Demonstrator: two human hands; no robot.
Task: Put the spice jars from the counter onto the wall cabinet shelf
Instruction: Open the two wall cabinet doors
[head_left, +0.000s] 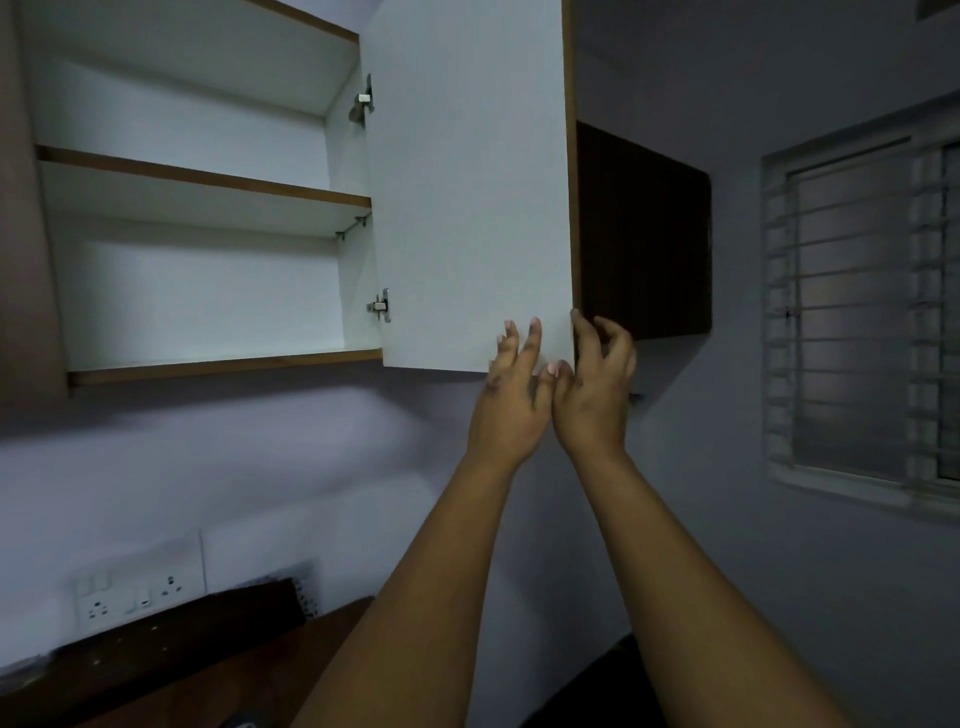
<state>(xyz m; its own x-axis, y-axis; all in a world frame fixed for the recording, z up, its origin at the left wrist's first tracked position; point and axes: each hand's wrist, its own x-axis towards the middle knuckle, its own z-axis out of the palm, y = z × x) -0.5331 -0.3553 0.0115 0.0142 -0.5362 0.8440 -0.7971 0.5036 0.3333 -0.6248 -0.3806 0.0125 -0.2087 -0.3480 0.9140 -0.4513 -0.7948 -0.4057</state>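
Wall cabinet (208, 291) open, white inside, brown-edged. Cabinet door (472, 182) swung out to the right on two metal hinges, upper hinge (363, 101) and lower hinge (381, 305), white inner face toward the camera. Middle shelf (202, 176) and bottom shelf (223, 362) both bare. No spice jars visible anywhere in view; whereabouts impossible to tell from here.

Both arms raised to the door's lower right corner. Left hand (511, 382) flat against the white inner face near the bottom edge, fingers (532, 343) spread and pointing up, grasping nothing. Right hand (597, 387) at the door's free brown edge, index finger lying up along that edge, other fingers curled loosely behind it, thumb tip at the bottom corner beside the left hand's thumb. Firm pinch on the edge or mere touch: cannot tell.

Behind the door, a second dark brown cabinet (644, 234), closed. Far right, a barred window (862, 317) with pale light. Lower left on the wall, a white switch-and-socket plate (137, 587). Below it, a dark wooden counter (218, 670) with a dark board (182, 623) leaning at the wall, blurred.
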